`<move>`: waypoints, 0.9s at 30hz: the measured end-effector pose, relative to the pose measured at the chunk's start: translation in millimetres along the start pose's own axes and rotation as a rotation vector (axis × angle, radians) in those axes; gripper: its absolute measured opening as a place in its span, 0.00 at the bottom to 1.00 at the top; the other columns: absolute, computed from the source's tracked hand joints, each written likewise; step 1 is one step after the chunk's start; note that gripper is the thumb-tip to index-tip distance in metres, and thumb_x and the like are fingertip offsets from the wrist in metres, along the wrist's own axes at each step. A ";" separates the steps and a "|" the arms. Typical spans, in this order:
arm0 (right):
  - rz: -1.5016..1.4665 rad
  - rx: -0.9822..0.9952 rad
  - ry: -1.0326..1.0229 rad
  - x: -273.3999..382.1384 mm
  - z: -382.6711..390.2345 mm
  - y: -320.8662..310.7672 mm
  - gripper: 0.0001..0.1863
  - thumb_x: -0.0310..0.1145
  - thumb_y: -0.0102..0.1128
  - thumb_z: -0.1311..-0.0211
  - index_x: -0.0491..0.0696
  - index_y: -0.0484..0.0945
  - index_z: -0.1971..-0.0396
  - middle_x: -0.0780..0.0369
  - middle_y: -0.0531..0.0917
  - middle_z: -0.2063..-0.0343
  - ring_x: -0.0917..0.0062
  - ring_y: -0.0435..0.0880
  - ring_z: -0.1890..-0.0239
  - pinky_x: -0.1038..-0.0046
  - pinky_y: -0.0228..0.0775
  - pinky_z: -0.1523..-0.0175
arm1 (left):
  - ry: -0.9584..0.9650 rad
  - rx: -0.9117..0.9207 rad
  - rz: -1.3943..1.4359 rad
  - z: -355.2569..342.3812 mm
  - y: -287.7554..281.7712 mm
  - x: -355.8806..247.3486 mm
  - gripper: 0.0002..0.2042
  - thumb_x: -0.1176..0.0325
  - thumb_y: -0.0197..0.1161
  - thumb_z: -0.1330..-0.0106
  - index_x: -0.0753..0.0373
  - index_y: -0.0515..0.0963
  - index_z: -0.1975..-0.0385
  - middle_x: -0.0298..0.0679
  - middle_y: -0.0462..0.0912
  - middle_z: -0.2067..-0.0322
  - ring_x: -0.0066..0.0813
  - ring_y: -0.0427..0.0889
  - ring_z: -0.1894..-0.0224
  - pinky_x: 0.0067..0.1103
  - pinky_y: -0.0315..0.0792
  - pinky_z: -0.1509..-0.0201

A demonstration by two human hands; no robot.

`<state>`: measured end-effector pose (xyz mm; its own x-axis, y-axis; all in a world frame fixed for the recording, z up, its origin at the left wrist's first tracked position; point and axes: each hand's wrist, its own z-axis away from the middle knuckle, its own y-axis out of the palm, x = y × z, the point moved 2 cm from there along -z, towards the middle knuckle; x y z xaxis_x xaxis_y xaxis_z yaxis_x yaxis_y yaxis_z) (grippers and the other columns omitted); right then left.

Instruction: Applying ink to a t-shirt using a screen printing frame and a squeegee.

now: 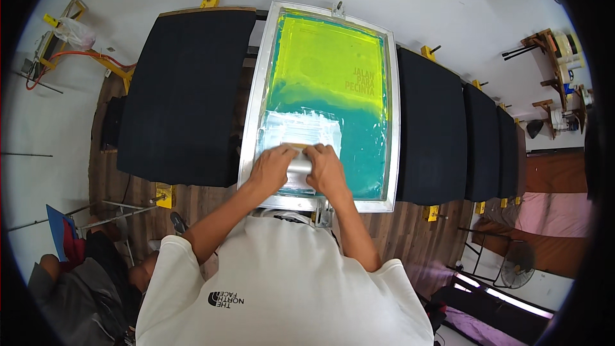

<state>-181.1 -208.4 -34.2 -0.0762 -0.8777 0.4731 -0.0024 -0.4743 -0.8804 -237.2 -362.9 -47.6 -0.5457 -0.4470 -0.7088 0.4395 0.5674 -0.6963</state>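
Both my hands grip a silver squeegee point(300, 165) at the near half of a printing screen. My left hand point(273, 166) is closed on its left side, and my right hand point(325, 168) on its right, close together. The blade's lower edge is hidden by my hands. Around it, a patch of white ink point(306, 127) lies smeared on the teal part of the mesh point(359, 154). The far half of the mesh is yellow-green, with some small lettering at its right. An aluminium screen frame point(392, 122) borders the mesh and is held by clamps at its far and near ends.
A black fabric-covered board point(186, 96) stands left of the screen; several more, like this black board point(432, 125), line up to the right. Yellow brackets point(165, 195) jut from the boards' ends. Another person point(83, 282) sits at lower left. A fan point(517, 264) stands at lower right.
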 end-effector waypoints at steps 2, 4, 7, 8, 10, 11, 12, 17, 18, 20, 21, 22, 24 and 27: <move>-0.040 0.038 0.020 12.6 18.2 -3.8 0.26 0.18 0.64 0.66 0.44 0.79 0.58 0.54 0.81 0.60 0.55 0.77 0.56 0.60 0.74 0.51 | -0.004 0.068 -0.033 19.0 4.3 -2.6 0.18 0.85 0.58 0.50 0.68 0.78 0.57 0.48 0.80 0.55 0.52 0.81 0.56 0.38 0.74 0.48; -0.062 0.062 0.041 18.1 39.0 0.2 0.26 0.18 0.64 0.66 0.44 0.79 0.57 0.53 0.81 0.59 0.55 0.77 0.56 0.60 0.74 0.50 | 0.001 0.065 -0.011 41.7 5.8 -10.3 0.18 0.85 0.58 0.50 0.67 0.79 0.57 0.49 0.80 0.55 0.52 0.81 0.56 0.38 0.73 0.47; -0.088 0.084 0.059 26.3 53.1 -1.8 0.26 0.18 0.64 0.65 0.43 0.81 0.58 0.53 0.82 0.60 0.55 0.77 0.55 0.61 0.74 0.50 | -0.055 0.112 0.049 53.8 1.6 -18.9 0.17 0.85 0.58 0.49 0.66 0.80 0.57 0.51 0.81 0.57 0.53 0.81 0.56 0.39 0.73 0.48; -0.090 0.148 0.072 23.7 53.4 -3.8 0.24 0.18 0.64 0.65 0.43 0.82 0.59 0.53 0.83 0.62 0.54 0.78 0.57 0.61 0.74 0.50 | -0.111 0.170 0.087 54.8 0.9 -20.0 0.17 0.84 0.59 0.49 0.66 0.80 0.58 0.53 0.82 0.59 0.53 0.81 0.56 0.39 0.74 0.48; -0.074 0.232 0.064 15.3 47.2 -4.1 0.19 0.21 0.63 0.62 0.44 0.84 0.63 0.52 0.84 0.68 0.53 0.80 0.62 0.59 0.75 0.52 | -0.130 0.269 0.104 40.9 -5.0 -17.7 0.16 0.83 0.59 0.49 0.65 0.81 0.59 0.53 0.83 0.61 0.54 0.82 0.57 0.39 0.74 0.49; -0.078 0.284 0.077 8.4 37.2 -5.9 0.19 0.22 0.62 0.61 0.47 0.84 0.63 0.53 0.85 0.69 0.53 0.81 0.63 0.58 0.75 0.53 | -0.158 0.364 0.126 32.1 -6.7 -15.2 0.16 0.82 0.60 0.49 0.65 0.81 0.59 0.54 0.83 0.63 0.54 0.82 0.57 0.40 0.74 0.51; -0.061 0.282 0.075 9.3 25.3 -12.3 0.18 0.22 0.62 0.61 0.47 0.84 0.63 0.54 0.84 0.68 0.53 0.81 0.62 0.58 0.75 0.53 | -0.159 0.307 0.126 24.8 -6.3 -10.2 0.15 0.81 0.60 0.49 0.64 0.81 0.60 0.54 0.83 0.65 0.54 0.82 0.59 0.40 0.75 0.52; 0.088 0.115 0.036 6.9 -10.0 -15.2 0.21 0.19 0.62 0.60 0.47 0.79 0.59 0.56 0.81 0.60 0.55 0.79 0.56 0.59 0.76 0.53 | 0.004 0.030 0.053 -5.3 -9.3 -0.4 0.19 0.85 0.57 0.49 0.66 0.81 0.56 0.52 0.83 0.59 0.53 0.81 0.55 0.38 0.75 0.50; 0.098 0.097 0.009 4.7 -3.1 -7.3 0.22 0.20 0.64 0.59 0.47 0.77 0.57 0.56 0.79 0.58 0.55 0.78 0.54 0.59 0.77 0.54 | 0.067 -0.022 0.032 -4.8 -4.5 4.6 0.20 0.86 0.56 0.49 0.66 0.80 0.55 0.52 0.82 0.55 0.52 0.81 0.53 0.37 0.75 0.48; 0.102 0.034 -0.061 8.4 19.4 3.3 0.27 0.19 0.66 0.61 0.45 0.73 0.54 0.54 0.75 0.51 0.55 0.75 0.51 0.58 0.77 0.56 | 0.077 0.018 -0.105 24.9 13.7 8.9 0.28 0.87 0.58 0.52 0.66 0.74 0.45 0.50 0.76 0.45 0.50 0.78 0.47 0.34 0.71 0.40; 0.073 -0.004 -0.030 6.7 37.8 17.6 0.31 0.16 0.65 0.68 0.45 0.73 0.54 0.53 0.74 0.50 0.52 0.73 0.51 0.59 0.75 0.49 | 0.128 -0.026 -0.191 39.6 17.6 3.3 0.28 0.87 0.58 0.51 0.66 0.74 0.45 0.50 0.75 0.44 0.50 0.78 0.46 0.35 0.70 0.39; 0.041 0.033 -0.008 13.6 48.7 18.8 0.30 0.16 0.65 0.68 0.45 0.74 0.55 0.53 0.75 0.52 0.53 0.74 0.51 0.59 0.74 0.49 | 0.127 -0.032 -0.193 46.7 17.1 -0.1 0.28 0.87 0.58 0.51 0.66 0.74 0.45 0.50 0.75 0.44 0.50 0.78 0.46 0.35 0.70 0.39; 0.002 0.075 0.021 21.2 56.8 8.1 0.29 0.17 0.65 0.68 0.45 0.75 0.56 0.54 0.76 0.53 0.54 0.74 0.52 0.59 0.74 0.49 | 0.055 0.089 -0.102 61.4 7.4 -16.4 0.26 0.87 0.58 0.51 0.66 0.76 0.47 0.52 0.78 0.47 0.50 0.78 0.46 0.36 0.69 0.38; -0.040 0.185 0.032 20.4 42.1 -8.8 0.21 0.20 0.65 0.63 0.45 0.79 0.61 0.55 0.81 0.62 0.55 0.78 0.56 0.60 0.75 0.49 | -0.111 0.305 0.056 35.0 -14.5 -21.5 0.24 0.86 0.58 0.51 0.67 0.78 0.49 0.54 0.80 0.51 0.51 0.79 0.48 0.35 0.70 0.39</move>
<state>-140.7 -225.0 -15.3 -0.1111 -0.8569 0.5034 0.1776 -0.5155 -0.8383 -206.9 -385.7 -26.3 -0.4414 -0.5030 -0.7431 0.6690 0.3675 -0.6461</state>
